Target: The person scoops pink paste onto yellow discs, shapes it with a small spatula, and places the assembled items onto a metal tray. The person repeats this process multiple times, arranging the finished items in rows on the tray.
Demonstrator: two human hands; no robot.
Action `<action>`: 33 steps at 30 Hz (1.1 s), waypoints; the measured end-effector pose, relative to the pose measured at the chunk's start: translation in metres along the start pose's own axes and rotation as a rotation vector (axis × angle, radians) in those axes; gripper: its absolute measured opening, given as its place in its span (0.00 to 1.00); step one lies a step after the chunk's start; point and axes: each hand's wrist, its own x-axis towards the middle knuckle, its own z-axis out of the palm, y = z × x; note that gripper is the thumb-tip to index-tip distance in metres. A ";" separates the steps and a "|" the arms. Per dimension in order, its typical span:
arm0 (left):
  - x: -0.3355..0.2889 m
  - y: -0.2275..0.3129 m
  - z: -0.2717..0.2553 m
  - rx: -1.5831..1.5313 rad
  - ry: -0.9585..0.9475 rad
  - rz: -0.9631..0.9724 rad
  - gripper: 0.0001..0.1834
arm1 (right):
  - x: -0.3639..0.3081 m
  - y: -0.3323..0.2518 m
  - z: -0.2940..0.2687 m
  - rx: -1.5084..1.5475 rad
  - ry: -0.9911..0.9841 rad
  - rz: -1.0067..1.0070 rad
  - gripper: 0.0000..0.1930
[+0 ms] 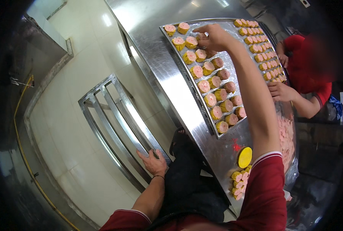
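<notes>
Rows of open-topped dumplings (pixel 203 86) in yellow wrappers, filled with pink meat, stand on a metal tray (pixel 216 131). Over the tray's far left part reaches my right hand (pixel 214 37), its index finger stretched out and its other fingers curled down. A dumpling (pixel 201 37) shows between those fingers; the hand hides part of it. My left hand (pixel 154 163) lies on a slatted metal stool (pixel 117 104) beside my leg, fingers apart over its edge bars and holding nothing. More dumplings (pixel 238 186) are bunched near my right sleeve.
The tray sits on a steel table (pixel 156 50). Next to the bunched dumplings is a round yellow disc (pixel 245 157), with red smears nearby. Pink meat filling (pixel 286 134) lies at the right. Across the table, a co-worker in red has a hand (pixel 281 92) by the tray's edge.
</notes>
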 end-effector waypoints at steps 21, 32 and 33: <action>0.002 -0.011 0.011 0.121 -0.026 0.143 0.43 | -0.633 -0.125 -0.071 0.137 -0.394 1.321 0.12; 0.008 -0.019 0.021 0.152 0.022 0.068 0.31 | -0.631 -0.120 -0.023 0.705 -0.061 1.185 0.15; 0.007 -0.019 0.020 0.137 0.031 0.066 0.29 | -0.612 -0.112 -0.042 0.859 0.035 1.095 0.15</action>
